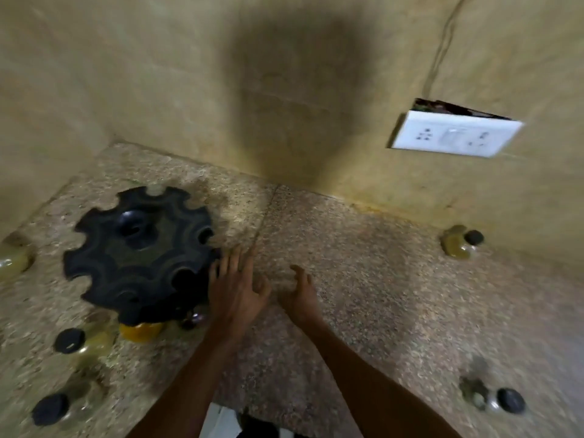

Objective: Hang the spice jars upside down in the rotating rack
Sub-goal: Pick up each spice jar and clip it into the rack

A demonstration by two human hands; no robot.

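Note:
The black rotating rack [139, 251] stands on the speckled stone counter at the left, seen from above, its notched rim blurred. A jar with yellow contents [140, 330] shows under its near edge. My left hand [235, 289] is spread with straight fingers, fingertips at the rack's right rim. My right hand [300, 294] hovers beside it over the counter, fingers loosely curled, holding nothing. Loose black-capped spice jars lie around: two at the near left [85, 341] [58, 406], one at the far right by the wall [459, 243], one at the near right [493, 399].
A further jar [12, 259] sits at the far left edge. Tiled walls meet in a corner behind the rack. A white socket plate [455, 134] is on the right wall. The counter [363, 279] runs to the right.

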